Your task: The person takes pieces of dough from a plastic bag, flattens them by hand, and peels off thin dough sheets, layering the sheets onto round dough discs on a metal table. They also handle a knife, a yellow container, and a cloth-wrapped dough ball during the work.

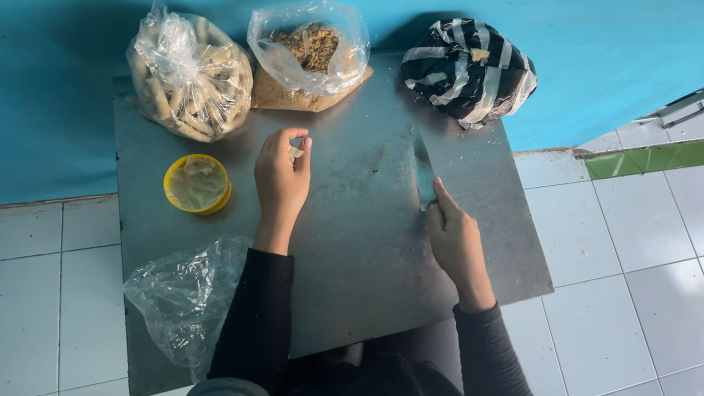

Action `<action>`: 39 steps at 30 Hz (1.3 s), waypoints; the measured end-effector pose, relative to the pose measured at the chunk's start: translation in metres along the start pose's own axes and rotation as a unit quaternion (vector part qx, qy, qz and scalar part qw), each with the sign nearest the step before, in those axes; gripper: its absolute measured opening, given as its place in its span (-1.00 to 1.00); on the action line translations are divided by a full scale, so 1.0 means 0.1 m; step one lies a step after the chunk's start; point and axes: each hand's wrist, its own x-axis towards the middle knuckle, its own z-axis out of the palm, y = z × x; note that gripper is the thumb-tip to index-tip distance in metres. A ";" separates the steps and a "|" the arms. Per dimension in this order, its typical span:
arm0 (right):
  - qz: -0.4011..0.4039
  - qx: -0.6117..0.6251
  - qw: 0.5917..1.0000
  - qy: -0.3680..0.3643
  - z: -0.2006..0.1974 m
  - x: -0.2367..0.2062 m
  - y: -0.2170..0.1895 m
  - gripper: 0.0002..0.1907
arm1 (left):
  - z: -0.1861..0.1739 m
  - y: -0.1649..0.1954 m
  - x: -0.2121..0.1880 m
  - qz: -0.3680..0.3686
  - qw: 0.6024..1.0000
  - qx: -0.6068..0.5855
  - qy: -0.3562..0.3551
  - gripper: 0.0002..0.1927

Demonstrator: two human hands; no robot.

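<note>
My left hand (280, 182) hovers over the grey metal sheet (349, 224) and pinches a small pale piece of food (295, 152) between thumb and fingers. My right hand (452, 235) grips the handle of a knife (423, 173), index finger laid along the spine, with the blade pointing away from me and lying flat near the sheet. Both arms wear dark sleeves.
At the sheet's far edge stand a clear bag of pale finger-shaped pieces (190, 76), an open clear bag of brown crumbs (309, 48) and a black-and-white striped bag (468, 69). A yellow lid with pale paste (196, 183) lies at left. A crumpled empty plastic bag (184, 294) sits near-left. Blue wall behind, white tiled floor around.
</note>
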 end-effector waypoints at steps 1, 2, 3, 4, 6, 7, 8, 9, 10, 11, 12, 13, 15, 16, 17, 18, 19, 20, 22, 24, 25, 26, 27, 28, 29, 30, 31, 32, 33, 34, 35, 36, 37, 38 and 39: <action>0.039 -0.017 0.999 -0.026 -0.01 0.02 0.00 -0.52 | 0.00 0.00 0.01 -0.012 1.000 0.000 -0.009 -0.87; 0.077 -0.034 0.995 -0.053 -0.04 0.03 0.00 -0.51 | 0.00 0.00 0.01 -0.024 1.000 0.001 -0.018 -0.87; 0.114 -0.051 0.989 -0.080 -0.06 0.06 0.00 -0.49 | 0.00 0.01 0.00 -0.012 1.000 0.003 -0.011 -0.87; 0.072 -0.058 0.993 -0.078 -0.09 0.09 0.00 -0.49 | 0.00 0.01 0.00 0.000 1.000 0.006 -0.002 -0.88; -0.013 -0.072 0.994 -0.076 -0.20 0.16 0.02 -0.49 | -0.01 0.01 -0.01 0.009 1.000 0.009 0.006 -0.88; -0.037 -0.077 0.991 -0.099 -0.27 0.19 0.04 -0.48 | -0.01 0.01 -0.01 0.008 1.000 0.007 0.005 -0.88; -0.059 -0.083 0.987 -0.123 -0.34 0.24 0.07 -0.46 | -0.01 0.01 -0.01 0.006 1.000 0.004 0.003 -0.87; -0.081 -0.089 0.982 -0.145 -0.41 0.28 0.10 -0.44 | -0.01 0.01 -0.01 -0.008 1.000 0.004 -0.009 -0.87; -0.101 -0.106 0.977 -0.154 -0.48 0.32 0.13 -0.45 | 0.00 0.00 0.00 -0.020 1.000 0.004 -0.019 -0.86; -0.123 -0.124 0.971 -0.163 -0.54 0.37 0.16 -0.45 | 0.00 0.00 0.01 -0.033 0.999 0.004 -0.028 -0.86; -0.145 -0.140 0.964 -0.174 -0.59 0.41 0.19 -0.45 | 0.01 -0.01 0.01 -0.019 1.000 0.008 -0.022 -0.86; -0.112 -0.131 0.969 -0.177 -0.62 0.48 0.21 -0.45 | 0.02 -0.02 0.01 -0.007 1.000 0.014 -0.015 -0.86; -0.044 -0.108 0.976 -0.185 -0.65 0.59 0.25 -0.44 | 0.02 -0.05 0.01 0.011 1.000 0.019 -0.001 -0.87; -0.074 -0.113 0.977 -0.165 -0.65 0.65 0.27 -0.45 | 0.03 -0.05 0.01 0.019 1.000 0.016 0.008 -0.87; -0.104 -0.117 0.977 -0.145 -0.64 0.70 0.28 -0.47 | 0.03 -0.06 0.01 0.027 0.999 0.013 0.016 -0.88; -0.132 -0.120 0.976 -0.123 -0.63 0.74 0.30 -0.48 | 0.04 -0.07 0.01 0.026 0.999 0.013 0.017 -0.88; -0.129 -0.164 0.970 -0.125 -0.62 0.77 0.31 -0.49 | 0.05 -0.07 0.02 0.025 0.999 0.013 0.017 -0.88; -0.126 -0.208 0.961 -0.128 -0.60 0.78 0.32 -0.50 | 0.05 -0.06 0.02 0.024 0.999 0.013 0.017 -0.88; -0.120 -0.257 0.950 -0.130 -0.57 0.79 0.33 -0.52 | 0.06 -0.06 0.03 0.008 1.000 0.004 0.013 -0.88; -0.115 -0.265 0.948 -0.134 -0.54 0.77 0.33 -0.54 | 0.05 -0.05 0.03 0.013 1.000 0.006 0.028 -0.88; -0.124 -0.267 0.946 -0.137 -0.53 0.76 0.33 -0.54 | 0.04 -0.06 0.04 0.027 0.999 0.014 0.045 -0.89; -0.131 -0.269 0.944 -0.140 -0.52 0.74 0.33 -0.54 | 0.04 -0.06 0.04 0.042 0.997 0.020 0.061 -0.89; -0.138 -0.271 0.942 -0.143 -0.51 0.72 0.32 -0.55 | 0.03 -0.06 0.05 0.026 0.998 0.014 0.060 -0.89; -0.138 -0.283 0.938 -0.146 -0.50 0.69 0.32 -0.55 | 0.02 -0.07 0.05 0.011 0.998 0.006 0.057 -0.90; -0.137 -0.295 0.933 -0.150 -0.49 0.67 0.32 -0.55 | 0.01 -0.07 0.05 -0.005 0.998 -0.002 0.054 -0.90; -0.137 -0.308 0.929 -0.155 -0.49 0.64 0.31 -0.55 | 0.01 -0.07 0.06 0.006 0.998 -0.001 0.060 -0.90; -0.146 -0.306 0.928 -0.156 -0.49 0.62 0.31 -0.55 | 0.01 -0.08 0.05 0.016 0.998 0.002 0.064 -0.90; -0.156 -0.303 0.927 -0.157 -0.49 0.59 0.31 -0.54 | 0.01 -0.08 0.05 0.027 0.997 0.004 0.069 -0.90; -0.169 -0.301 0.925 -0.157 -0.49 0.56 0.30 -0.54 | 0.02 -0.09 0.05 0.026 0.997 0.003 0.069 -0.90; -0.172 -0.306 0.924 -0.154 -0.50 0.54 0.30 -0.54 | 0.02 -0.09 0.05 0.025 0.997 0.001 0.070 -0.89; -0.174 -0.311 0.921 -0.154 -0.50 0.51 0.30 -0.53 | 0.03 -0.09 0.04 0.022 0.997 -0.001 0.068 -0.89; -0.177 -0.316 0.919 -0.154 -0.50 0.47 0.30 -0.53 | 0.03 -0.10 0.03 0.026 0.997 0.005 0.072 -0.89; -0.173 -0.314 0.919 -0.162 -0.50 0.44 0.29 -0.53 | 0.03 -0.10 0.03 0.033 0.997 0.010 0.075 -0.90; -0.168 -0.312 0.919 -0.170 -0.49 0.40 0.29 -0.52 | 0.03 -0.11 0.03 0.040 0.996 0.015 0.079 -0.90; -0.164 -0.311 0.919 -0.177 -0.49 0.37 0.29 -0.52 | 0.04 -0.11 0.03 0.039 0.996 0.009 0.079 -0.90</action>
